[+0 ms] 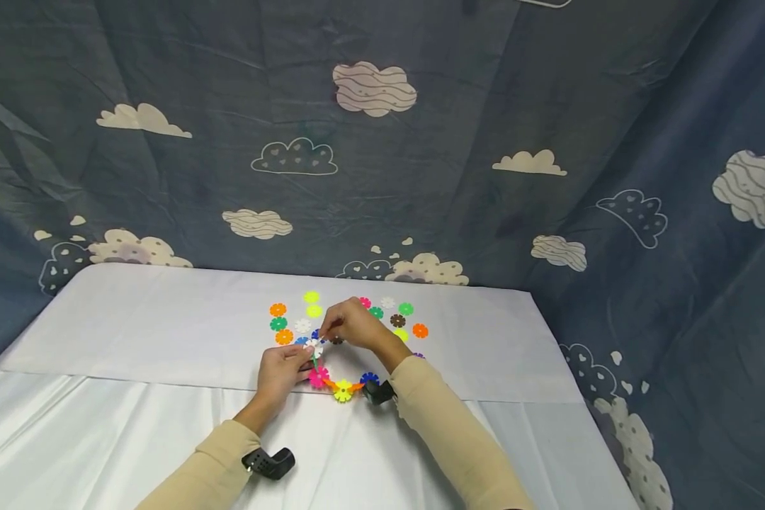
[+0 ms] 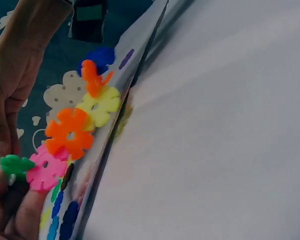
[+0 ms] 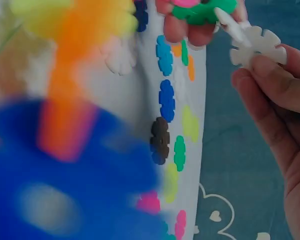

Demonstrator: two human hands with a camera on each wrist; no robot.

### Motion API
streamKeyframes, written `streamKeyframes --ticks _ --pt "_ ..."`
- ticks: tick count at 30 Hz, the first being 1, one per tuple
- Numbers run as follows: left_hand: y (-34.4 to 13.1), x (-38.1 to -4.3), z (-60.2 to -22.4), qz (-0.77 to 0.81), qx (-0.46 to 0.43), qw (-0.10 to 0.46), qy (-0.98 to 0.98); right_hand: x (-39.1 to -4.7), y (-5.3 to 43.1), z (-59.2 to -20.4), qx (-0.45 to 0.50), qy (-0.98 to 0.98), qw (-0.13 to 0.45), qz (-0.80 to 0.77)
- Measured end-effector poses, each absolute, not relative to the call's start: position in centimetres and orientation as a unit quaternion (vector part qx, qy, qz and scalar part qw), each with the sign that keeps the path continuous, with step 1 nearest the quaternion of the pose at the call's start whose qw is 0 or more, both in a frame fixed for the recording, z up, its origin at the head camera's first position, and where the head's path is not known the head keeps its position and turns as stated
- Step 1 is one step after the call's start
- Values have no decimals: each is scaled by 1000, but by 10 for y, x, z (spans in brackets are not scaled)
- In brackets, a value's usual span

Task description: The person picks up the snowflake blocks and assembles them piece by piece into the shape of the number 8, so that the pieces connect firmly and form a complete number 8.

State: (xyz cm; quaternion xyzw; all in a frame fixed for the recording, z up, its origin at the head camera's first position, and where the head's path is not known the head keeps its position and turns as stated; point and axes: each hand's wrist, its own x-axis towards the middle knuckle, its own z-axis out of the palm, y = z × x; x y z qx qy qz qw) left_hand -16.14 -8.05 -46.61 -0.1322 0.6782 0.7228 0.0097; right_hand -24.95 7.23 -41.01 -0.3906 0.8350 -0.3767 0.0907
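My left hand (image 1: 279,372) grips one end of a chain of interlocking flower-shaped plastic discs, near a green disc (image 2: 16,166) and a pink disc (image 2: 46,168). From there the chain curves through an orange disc (image 2: 70,134), a yellow disc (image 1: 343,390) and another orange piece to a blue disc (image 1: 369,379). Thumb and fingers of my right hand (image 1: 353,322) pinch a white disc (image 3: 262,50) by its edge. It meets a second white piece (image 3: 232,26), seen nearly edge-on beside the green disc. The left fingers partly hide the green disc in the head view.
Loose discs lie on the white-covered table (image 1: 166,319) beyond the hands, among them an orange disc (image 1: 420,331), a brown disc (image 3: 160,141) and a light blue disc (image 3: 164,55). A dark cloud-print curtain (image 1: 421,170) hangs behind the table. Each wrist wears a black device (image 1: 269,464).
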Motion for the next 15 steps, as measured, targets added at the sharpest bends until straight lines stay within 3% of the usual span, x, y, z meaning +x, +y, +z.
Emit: streamKeyframes --ticks 8,15 --pt "-93 -164 -462 714 -93 109 686 -252 71 -413 -406 818 127 -386" --pt "-94 -166 -463 711 -70 126 688 -251 68 -417 -413 823 121 -370"
